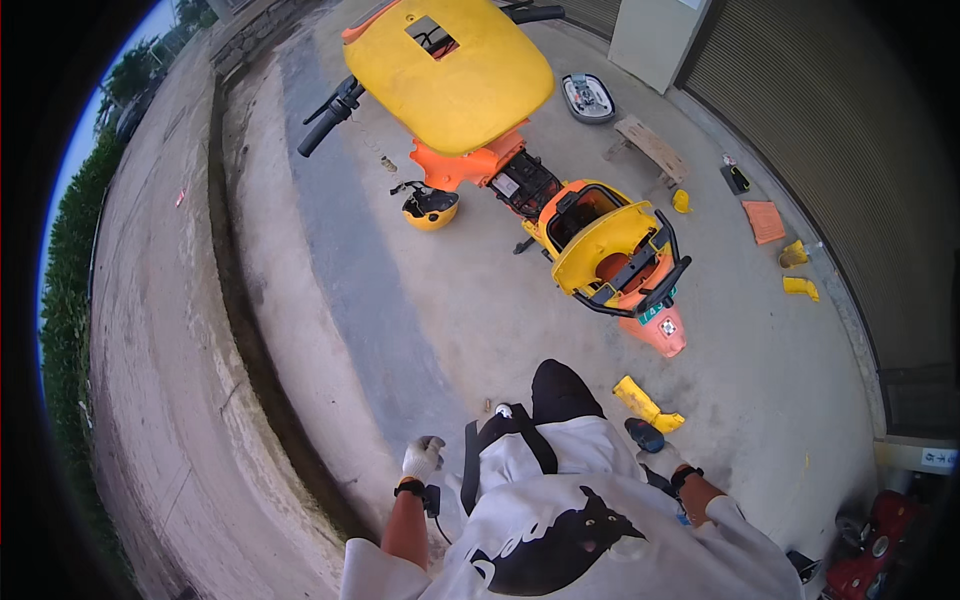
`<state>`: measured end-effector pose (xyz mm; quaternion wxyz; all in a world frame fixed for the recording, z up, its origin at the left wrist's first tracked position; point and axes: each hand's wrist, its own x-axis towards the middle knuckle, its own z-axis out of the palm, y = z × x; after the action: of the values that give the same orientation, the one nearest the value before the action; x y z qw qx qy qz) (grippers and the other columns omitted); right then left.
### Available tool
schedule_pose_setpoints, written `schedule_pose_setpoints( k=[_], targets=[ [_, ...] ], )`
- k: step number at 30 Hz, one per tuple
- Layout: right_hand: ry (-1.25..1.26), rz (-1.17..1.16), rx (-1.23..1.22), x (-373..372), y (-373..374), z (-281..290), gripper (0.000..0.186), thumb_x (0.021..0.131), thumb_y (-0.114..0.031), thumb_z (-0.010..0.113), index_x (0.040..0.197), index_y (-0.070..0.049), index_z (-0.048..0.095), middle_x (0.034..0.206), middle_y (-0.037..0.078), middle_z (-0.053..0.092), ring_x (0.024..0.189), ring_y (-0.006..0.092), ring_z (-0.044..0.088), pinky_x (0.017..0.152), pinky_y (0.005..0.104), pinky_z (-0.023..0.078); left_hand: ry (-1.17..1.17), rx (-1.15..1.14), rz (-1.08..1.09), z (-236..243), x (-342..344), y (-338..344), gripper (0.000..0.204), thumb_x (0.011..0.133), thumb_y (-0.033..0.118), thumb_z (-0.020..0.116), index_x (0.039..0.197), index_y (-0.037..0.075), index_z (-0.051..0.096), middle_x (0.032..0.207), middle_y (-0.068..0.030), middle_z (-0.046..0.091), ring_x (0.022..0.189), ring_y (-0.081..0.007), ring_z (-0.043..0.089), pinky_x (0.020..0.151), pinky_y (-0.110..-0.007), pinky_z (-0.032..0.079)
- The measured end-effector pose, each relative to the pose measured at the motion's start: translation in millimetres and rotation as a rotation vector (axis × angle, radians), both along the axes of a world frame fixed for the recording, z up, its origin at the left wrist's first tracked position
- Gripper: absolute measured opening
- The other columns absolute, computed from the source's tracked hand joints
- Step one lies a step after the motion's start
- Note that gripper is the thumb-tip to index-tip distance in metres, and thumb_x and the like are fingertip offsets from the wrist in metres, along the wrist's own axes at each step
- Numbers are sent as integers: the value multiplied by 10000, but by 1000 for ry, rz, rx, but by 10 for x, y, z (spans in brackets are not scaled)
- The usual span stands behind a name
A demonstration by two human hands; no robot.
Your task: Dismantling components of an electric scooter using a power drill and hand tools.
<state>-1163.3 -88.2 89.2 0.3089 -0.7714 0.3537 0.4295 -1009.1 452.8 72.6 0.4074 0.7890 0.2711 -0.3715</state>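
My left hand point(422, 457), in a pale glove, hangs at my left side with its fingers curled in. I see nothing in it. On the other side my right hand point(662, 460), also gloved, is beside a dark shoe point(645, 434); its fingers are too small and partly hidden to read. Ahead of me stands a yellow and orange electric scooter point(480, 165), partly taken apart. Its wide yellow front cover point(455, 85) lies across the handlebar end, and a yellow seat-like part with a black rail point(610, 250) is at the rear. Neither hand touches the scooter.
A yellow helmet point(432, 212) lies left of the scooter. Beyond are a wooden bench point(650, 148) and a black-rimmed tub point(588, 98). Yellow pieces point(648, 404) lie near my right foot; an orange panel point(764, 222) is by the shutter. A drainage channel point(260, 390) runs along my left.
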Motion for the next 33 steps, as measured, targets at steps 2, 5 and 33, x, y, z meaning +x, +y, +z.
schedule_pose_setpoints(
  k=[2,5,33],
  targets=[
    [80,-35,-26,-244,380,-81,456,789,-371,685,1152,-96,704,1135,220,710,1124,374,658,961,434,529,-8,-43,-102,5,531,67,304,978,261,585,1071,4,718,750,-107,711,651,-180,695,612,-326,578],
    [-13,-98,-63,-390,883,-340,465,778,-364,663,1187,-145,695,1110,204,724,1106,375,670,950,447,539,101,-105,-352,-3,1325,-136,289,988,242,581,1099,7,709,775,-108,713,640,-180,683,607,-306,565],
    [-492,-2444,-230,2034,4092,-866,249,866,-212,658,1028,-28,614,805,94,664,673,245,654,647,387,540,365,-140,-2008,-904,3989,-2606,309,994,202,527,1118,-18,705,813,-95,685,515,-136,597,540,-301,521]
  ],
)
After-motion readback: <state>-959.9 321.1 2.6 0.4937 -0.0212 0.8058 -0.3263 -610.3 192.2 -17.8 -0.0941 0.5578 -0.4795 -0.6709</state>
